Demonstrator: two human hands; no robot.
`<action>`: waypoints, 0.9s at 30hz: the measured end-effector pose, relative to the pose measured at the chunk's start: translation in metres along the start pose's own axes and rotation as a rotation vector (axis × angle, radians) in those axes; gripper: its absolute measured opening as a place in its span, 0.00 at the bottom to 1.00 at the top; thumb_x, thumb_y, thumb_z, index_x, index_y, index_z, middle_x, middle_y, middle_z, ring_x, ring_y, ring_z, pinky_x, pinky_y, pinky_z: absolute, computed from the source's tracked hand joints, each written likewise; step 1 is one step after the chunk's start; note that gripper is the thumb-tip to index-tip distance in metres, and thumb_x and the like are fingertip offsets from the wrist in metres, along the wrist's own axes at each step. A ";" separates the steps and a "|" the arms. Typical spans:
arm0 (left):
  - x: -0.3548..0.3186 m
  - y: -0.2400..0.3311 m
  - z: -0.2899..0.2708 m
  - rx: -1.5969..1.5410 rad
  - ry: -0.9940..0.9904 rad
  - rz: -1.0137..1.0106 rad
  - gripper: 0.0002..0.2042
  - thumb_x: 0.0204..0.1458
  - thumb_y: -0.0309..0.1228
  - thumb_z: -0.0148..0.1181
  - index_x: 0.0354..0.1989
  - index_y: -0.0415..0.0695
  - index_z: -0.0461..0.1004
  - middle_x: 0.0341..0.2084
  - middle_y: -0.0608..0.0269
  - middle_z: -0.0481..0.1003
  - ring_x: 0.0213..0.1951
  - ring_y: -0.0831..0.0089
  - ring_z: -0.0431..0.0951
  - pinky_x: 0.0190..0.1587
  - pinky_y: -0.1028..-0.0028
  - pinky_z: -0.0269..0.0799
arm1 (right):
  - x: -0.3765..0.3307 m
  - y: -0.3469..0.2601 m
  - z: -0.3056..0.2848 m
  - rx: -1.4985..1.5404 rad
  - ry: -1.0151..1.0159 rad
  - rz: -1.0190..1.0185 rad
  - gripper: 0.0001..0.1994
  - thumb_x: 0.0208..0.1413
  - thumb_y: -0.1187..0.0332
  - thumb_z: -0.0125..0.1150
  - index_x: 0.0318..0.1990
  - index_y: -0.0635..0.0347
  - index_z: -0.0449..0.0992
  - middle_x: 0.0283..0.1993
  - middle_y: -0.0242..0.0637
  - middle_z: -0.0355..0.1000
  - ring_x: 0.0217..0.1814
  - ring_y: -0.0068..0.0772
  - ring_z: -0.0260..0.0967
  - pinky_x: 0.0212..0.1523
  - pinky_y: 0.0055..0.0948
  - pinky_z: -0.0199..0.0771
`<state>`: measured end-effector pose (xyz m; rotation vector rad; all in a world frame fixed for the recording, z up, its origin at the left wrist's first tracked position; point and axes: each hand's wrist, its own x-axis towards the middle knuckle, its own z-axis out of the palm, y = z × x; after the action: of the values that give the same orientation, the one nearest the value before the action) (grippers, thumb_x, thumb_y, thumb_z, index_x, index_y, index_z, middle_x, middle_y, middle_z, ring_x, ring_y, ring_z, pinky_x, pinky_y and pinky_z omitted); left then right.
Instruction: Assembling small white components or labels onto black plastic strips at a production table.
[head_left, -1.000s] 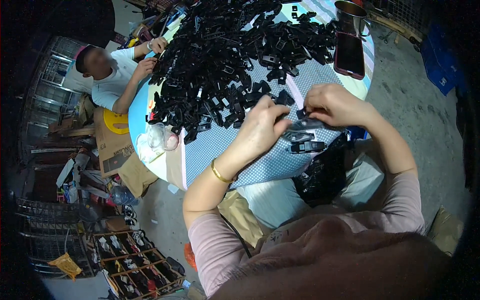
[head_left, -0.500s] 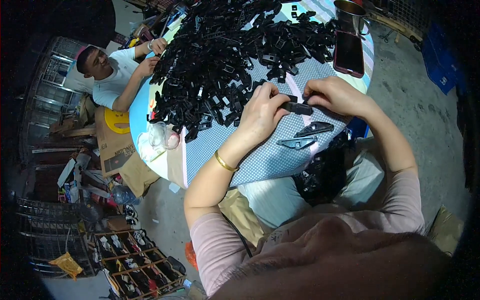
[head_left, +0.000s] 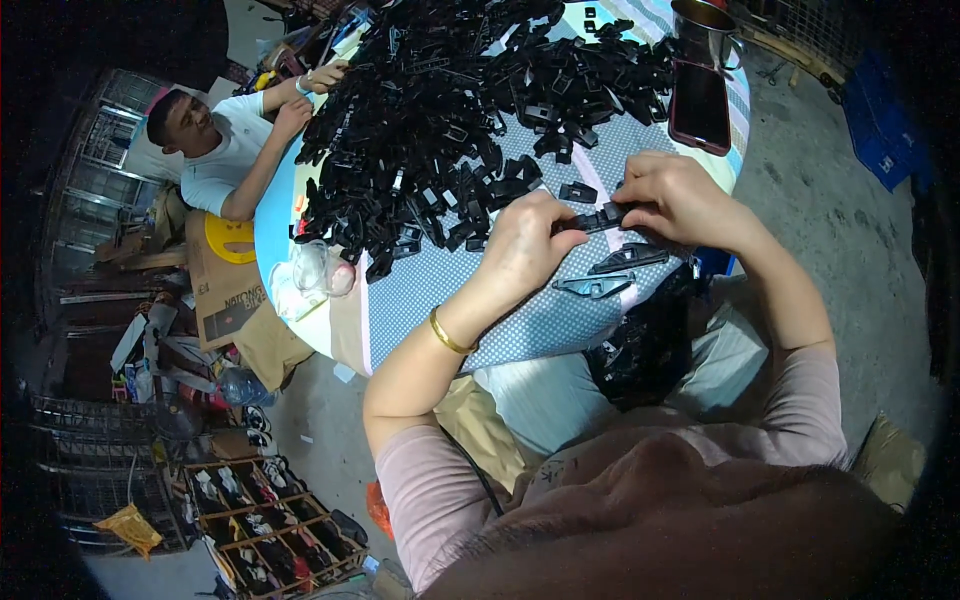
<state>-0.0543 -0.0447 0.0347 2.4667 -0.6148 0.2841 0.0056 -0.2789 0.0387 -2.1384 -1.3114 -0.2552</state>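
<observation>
- Right now both hands meet over the near part of the round table (head_left: pixel 420 300), each pinching one end of a small black plastic part (head_left: pixel 598 217) held just above the dotted cloth.
- The left hand (head_left: pixel 525 245) has its fingers closed on the part's left end; the right hand (head_left: pixel 680 200) is clamped on its right end, thumb underneath.
- Judging by the grip, the pieces are being pressed together, so the ends should stay lined up and the push straight, not twisted.
- Two flat black pieces (head_left: pixel 615 272) lie just near of the hands, within easy reach.
- A large heap of black parts (head_left: pixel 450 110) covers the far and left side of the table; keeping the work clear of it avoids mixing.
- A dark phone (head_left: pixel 698 105) rests at the far right, with a metal cup (head_left: pixel 705 30) beyond it.
- Another person (head_left: pixel 215 150) sits at the far left.
</observation>
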 end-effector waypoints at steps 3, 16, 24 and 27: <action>0.001 -0.001 0.000 0.014 -0.024 -0.016 0.10 0.39 0.28 0.71 0.29 0.36 0.79 0.25 0.53 0.75 0.29 0.58 0.77 0.34 0.67 0.73 | 0.000 0.002 -0.001 -0.076 -0.046 0.017 0.14 0.39 0.69 0.70 0.34 0.66 0.79 0.30 0.41 0.69 0.36 0.43 0.69 0.37 0.36 0.70; 0.010 -0.001 -0.008 -0.073 -0.182 0.104 0.11 0.38 0.32 0.72 0.28 0.39 0.79 0.25 0.57 0.76 0.30 0.63 0.75 0.35 0.68 0.70 | 0.010 0.007 0.011 0.343 -0.206 0.051 0.12 0.42 0.68 0.71 0.33 0.65 0.80 0.31 0.44 0.73 0.34 0.44 0.72 0.35 0.37 0.70; 0.005 -0.055 -0.068 0.582 0.070 -0.382 0.14 0.47 0.39 0.66 0.30 0.38 0.80 0.25 0.50 0.76 0.34 0.51 0.77 0.40 0.60 0.71 | 0.024 0.005 0.030 -0.010 0.162 0.033 0.16 0.50 0.62 0.65 0.43 0.62 0.78 0.41 0.43 0.74 0.45 0.44 0.71 0.44 0.35 0.72; 0.005 -0.054 -0.070 0.644 0.005 -0.355 0.13 0.46 0.37 0.66 0.33 0.38 0.79 0.30 0.47 0.77 0.37 0.51 0.77 0.41 0.59 0.71 | 0.029 0.010 0.051 -0.084 0.106 0.010 0.15 0.49 0.64 0.65 0.43 0.61 0.77 0.44 0.40 0.74 0.48 0.43 0.69 0.47 0.37 0.71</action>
<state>-0.0276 0.0333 0.0669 3.1232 -0.0643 0.3900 0.0213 -0.2311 0.0077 -2.1688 -1.2492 -0.4205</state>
